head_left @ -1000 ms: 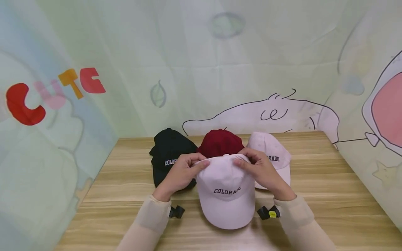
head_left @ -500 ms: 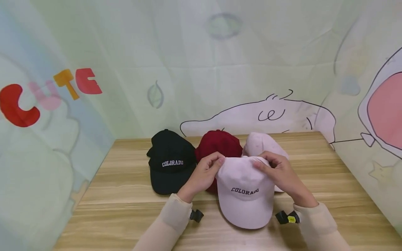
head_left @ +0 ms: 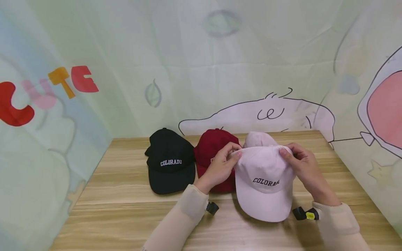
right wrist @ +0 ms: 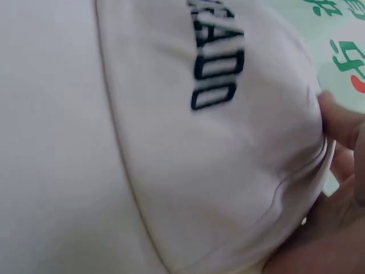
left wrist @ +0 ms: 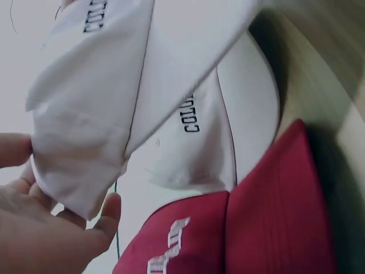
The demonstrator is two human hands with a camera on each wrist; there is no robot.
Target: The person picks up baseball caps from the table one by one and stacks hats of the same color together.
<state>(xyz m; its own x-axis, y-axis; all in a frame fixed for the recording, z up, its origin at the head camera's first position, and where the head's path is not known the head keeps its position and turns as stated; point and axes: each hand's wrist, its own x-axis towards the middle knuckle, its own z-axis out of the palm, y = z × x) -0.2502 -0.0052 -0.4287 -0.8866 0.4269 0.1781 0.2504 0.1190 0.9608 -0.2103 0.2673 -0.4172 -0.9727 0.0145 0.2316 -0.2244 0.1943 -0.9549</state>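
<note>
A white baseball cap with dark COLORADO lettering is held up between both hands, brim downward. My left hand pinches the crown's left side between thumb and fingers; the left wrist view shows that hand at the crown's edge. On the opposite side my right hand pinches the crown, its thumb in front. Behind the held cap stands another white cap, mostly covered in the head view; its lettering and brim show in the left wrist view. A red cap sits left of it, partly behind my left hand.
A black COLORADO cap sits at the left end of the row, beside the red one. All rest on a wood-grain table. A printed cloth backdrop rises behind the table and along its sides.
Both hands have carried the white cap to the right and slightly up, from before the red cap to before the other white cap. The black cap and much of the red one are now uncovered.
</note>
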